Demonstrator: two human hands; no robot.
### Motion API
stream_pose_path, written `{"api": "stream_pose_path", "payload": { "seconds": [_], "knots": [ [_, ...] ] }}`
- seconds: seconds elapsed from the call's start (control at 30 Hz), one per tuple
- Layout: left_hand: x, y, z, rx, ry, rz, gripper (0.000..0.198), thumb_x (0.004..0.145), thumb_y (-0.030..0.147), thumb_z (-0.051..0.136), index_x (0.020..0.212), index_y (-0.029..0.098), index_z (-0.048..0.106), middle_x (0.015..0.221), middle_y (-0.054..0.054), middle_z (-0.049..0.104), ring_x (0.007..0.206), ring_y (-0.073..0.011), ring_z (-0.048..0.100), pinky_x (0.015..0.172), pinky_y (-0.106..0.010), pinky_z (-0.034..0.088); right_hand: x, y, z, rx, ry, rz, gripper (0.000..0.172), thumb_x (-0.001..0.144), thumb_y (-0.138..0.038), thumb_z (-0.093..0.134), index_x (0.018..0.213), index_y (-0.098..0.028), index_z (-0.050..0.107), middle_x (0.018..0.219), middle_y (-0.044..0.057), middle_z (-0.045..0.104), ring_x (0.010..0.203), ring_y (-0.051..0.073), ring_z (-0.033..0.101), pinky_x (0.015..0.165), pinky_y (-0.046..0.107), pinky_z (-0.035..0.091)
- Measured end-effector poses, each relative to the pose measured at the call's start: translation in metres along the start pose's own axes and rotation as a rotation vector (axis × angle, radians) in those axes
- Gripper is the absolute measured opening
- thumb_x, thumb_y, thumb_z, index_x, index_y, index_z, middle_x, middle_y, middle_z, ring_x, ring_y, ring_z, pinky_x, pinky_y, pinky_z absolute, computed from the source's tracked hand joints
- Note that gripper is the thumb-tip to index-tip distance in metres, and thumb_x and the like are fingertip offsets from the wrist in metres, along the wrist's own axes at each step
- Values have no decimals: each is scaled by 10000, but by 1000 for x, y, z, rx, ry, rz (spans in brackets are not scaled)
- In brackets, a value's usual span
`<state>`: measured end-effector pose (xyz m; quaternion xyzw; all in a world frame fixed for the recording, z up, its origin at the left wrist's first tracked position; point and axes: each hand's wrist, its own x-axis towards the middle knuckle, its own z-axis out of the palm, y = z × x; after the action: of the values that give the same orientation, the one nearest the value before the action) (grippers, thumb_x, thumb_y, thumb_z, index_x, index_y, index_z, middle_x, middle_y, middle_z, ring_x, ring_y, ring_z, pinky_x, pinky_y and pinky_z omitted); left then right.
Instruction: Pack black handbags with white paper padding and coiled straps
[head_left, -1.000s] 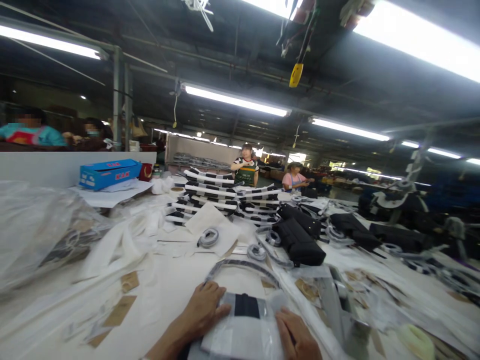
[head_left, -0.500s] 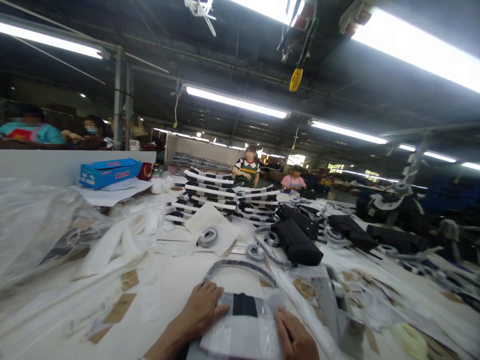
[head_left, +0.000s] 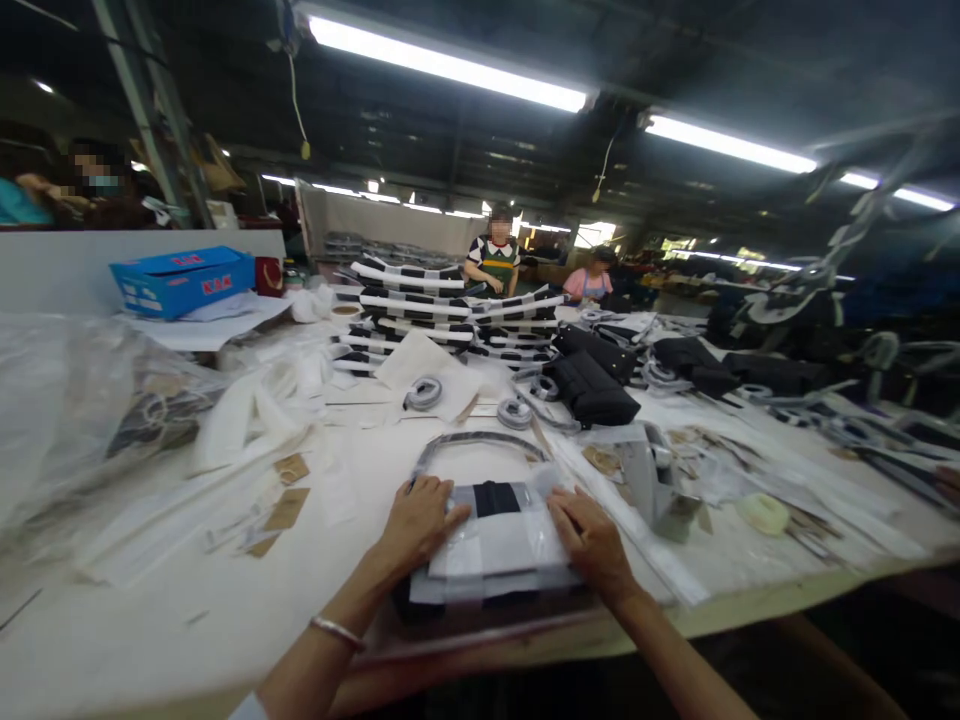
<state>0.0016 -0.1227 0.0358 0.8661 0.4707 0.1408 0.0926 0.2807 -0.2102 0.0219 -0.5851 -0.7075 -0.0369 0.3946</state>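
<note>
A handbag lies at the table's near edge, with clear plastic and white wrapping over its front and black fabric showing below. Its arched handle, wrapped in grey and clear film, points away from me. A black tab sits at the top middle. My left hand is closed on the upper left corner by the handle's base, thumb lying over the wrapping. On the upper right corner, my right hand presses with bent fingers; its fingertips are partly hidden.
Behind the bag lie coiled grey wrapped straps, black bags and stacked black-and-white wrapped pieces. A tape dispenser stands to the right. Plastic sheeting and a blue box are left. People sit or stand beyond.
My view has tilted down, so the table's near edge and more of my forearms show. Both hands stay at the same corners of the handbag.
</note>
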Motion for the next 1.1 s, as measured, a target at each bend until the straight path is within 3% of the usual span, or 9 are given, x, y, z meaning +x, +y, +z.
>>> {"api": "stream_pose_path", "payload": {
  "seconds": [0.1, 0.23, 0.37, 0.53, 0.63, 0.77, 0.87, 0.97, 1.1],
  "knots": [
    [-2, -5, 3, -60, 22, 7, 456, 959, 480, 428, 1282, 188, 563, 1222, -119, 640, 1220, -295, 523, 1080, -530, 315, 7, 1, -6, 50, -80, 36, 266, 943, -344, 492, 993, -251, 736, 1051, 63, 742, 1098, 254, 652, 1093, 500, 394],
    [3, -26, -4, -326, 163, 13, 456, 948, 429, 423, 1307, 177, 549, 1295, -116, 603, 1209, -256, 542, 1069, -433, 383, 25, -1, -21, 115, -171, 146, 262, 907, -413, 531, 972, -273, 744, 1055, 37, 743, 1068, 258, 665, 1092, 502, 390],
    [11, -54, -16, -545, 294, -170, 408, 923, 377, 405, 1203, 167, 615, 1231, -105, 641, 1169, -236, 568, 1041, -389, 419, 50, -3, -33, 86, -161, 244, 322, 873, -483, 551, 963, -244, 747, 1049, 66, 743, 1051, 276, 666, 1010, 452, 465],
    [20, -80, -15, -644, 186, -360, 359, 870, 323, 434, 1101, 173, 664, 1017, -65, 724, 909, -197, 677, 868, -309, 497, 77, 4, -25, -60, -189, 269, 367, 856, -497, 527, 1011, -237, 735, 1105, 73, 723, 1084, 289, 637, 1015, 463, 438],
    [21, -85, -7, -682, 142, -354, 340, 836, 324, 442, 1020, 183, 691, 864, -37, 736, 787, -187, 689, 770, -281, 507, 73, 9, -11, -93, -238, 295, 346, 834, -444, 526, 997, -219, 733, 1106, 79, 720, 1090, 279, 627, 1035, 451, 415],
    [21, -88, -5, -710, 73, -314, 395, 815, 438, 447, 1009, 197, 693, 841, -27, 735, 811, -216, 685, 745, -292, 501, 59, 17, -7, -32, -239, 449, 347, 822, -431, 526, 1001, -217, 733, 1092, 53, 725, 1077, 256, 630, 1018, 392, 428],
    [23, -90, -8, -690, 29, -290, 464, 795, 519, 443, 1036, 206, 685, 940, -33, 738, 848, -228, 679, 774, -305, 489, 62, 31, -26, -56, -141, 595, 373, 830, -481, 514, 954, -214, 743, 996, 45, 747, 994, 264, 656, 920, 371, 477],
    [25, -90, -11, -690, -3, -322, 529, 773, 542, 428, 1087, 187, 663, 923, -46, 737, 828, -238, 677, 758, -313, 487, 77, 50, -57, -227, -66, 696, 362, 847, -442, 503, 955, -198, 748, 954, 49, 751, 933, 249, 670, 828, 328, 489],
    [27, -89, -12, -699, -22, -332, 540, 751, 555, 418, 1066, 191, 664, 866, -44, 731, 795, -242, 674, 754, -319, 487, 102, 72, -77, -661, -314, 685, 345, 902, -328, 440, 1011, -206, 743, 1005, 55, 742, 955, 211, 664, 786, 273, 456]
  ]
}}
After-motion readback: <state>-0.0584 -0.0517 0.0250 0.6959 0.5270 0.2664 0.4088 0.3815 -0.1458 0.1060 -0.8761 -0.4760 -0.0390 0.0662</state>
